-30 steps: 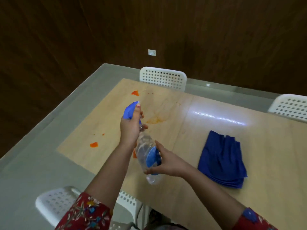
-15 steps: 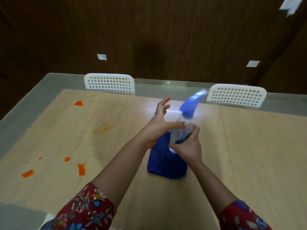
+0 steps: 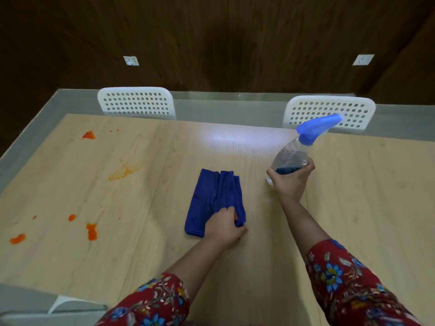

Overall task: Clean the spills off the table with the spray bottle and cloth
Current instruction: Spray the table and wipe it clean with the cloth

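Observation:
A folded blue cloth (image 3: 213, 196) lies in the middle of the light wooden table (image 3: 353, 196). My left hand (image 3: 223, 225) grips the cloth's near right corner. My right hand (image 3: 290, 182) holds a clear spray bottle (image 3: 292, 156) with a blue trigger head around its lower body, tilted, its base close to the table to the right of the cloth. Orange spills mark the table's left side: one blot far left (image 3: 88, 135), a pale smear (image 3: 122, 172), and several blots near the left edge (image 3: 91, 231).
Two white perforated chairs stand at the table's far edge, one at the left (image 3: 136, 103) and one at the right (image 3: 329, 110). Another white chair part (image 3: 70, 304) shows at the near left. A dark wooden wall rises behind.
My left hand let go of the bottle and dropped to grip the cloth. My right hand carried the bottle to the right of the cloth. The view turned right.

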